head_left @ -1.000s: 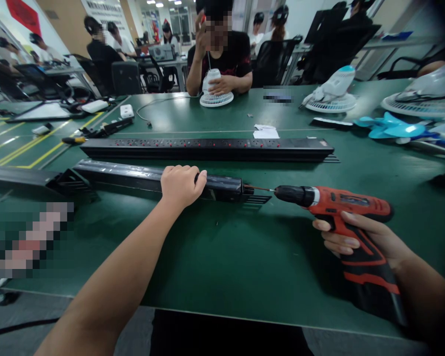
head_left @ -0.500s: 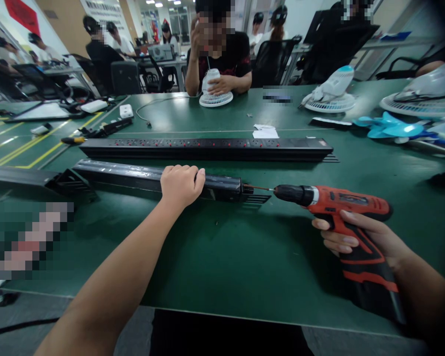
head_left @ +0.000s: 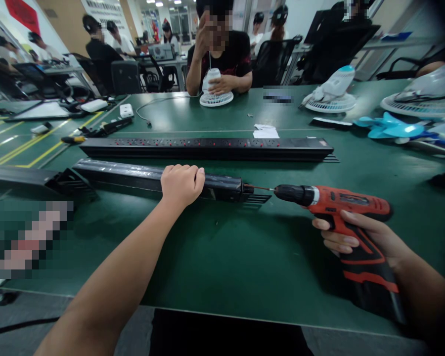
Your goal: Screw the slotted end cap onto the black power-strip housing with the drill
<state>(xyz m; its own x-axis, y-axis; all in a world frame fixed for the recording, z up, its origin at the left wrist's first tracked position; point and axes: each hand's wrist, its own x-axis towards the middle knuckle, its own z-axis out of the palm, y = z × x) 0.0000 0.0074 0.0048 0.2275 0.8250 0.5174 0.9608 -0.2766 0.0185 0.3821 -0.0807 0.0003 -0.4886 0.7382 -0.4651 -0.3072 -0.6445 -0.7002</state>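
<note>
My left hand (head_left: 181,185) is wrapped over a long black power strip (head_left: 126,173) lying on the green table. The strip's right end carries a slotted bracket (head_left: 257,199). In my right hand (head_left: 343,237) is a red and black cordless drill (head_left: 350,202), held level with my fingers round its handle. Its long thin bit (head_left: 259,187) points left and meets the strip's right end. Exactly where the tip sits inside that end is hidden. Behind lies a second long black strip (head_left: 207,148) with a row of sockets and small red parts.
Another dark strip (head_left: 18,179) enters from the left. A yellow-handled screwdriver (head_left: 73,140) lies beyond it. Across the table (head_left: 244,267) a person (head_left: 241,54) handles a white fan (head_left: 215,99). Fan parts and blue blades (head_left: 389,126) occupy the right side.
Both my hands, the drill and the strip keep nearly the same positions. Across the table, the person's raised hand has shifted slightly.
</note>
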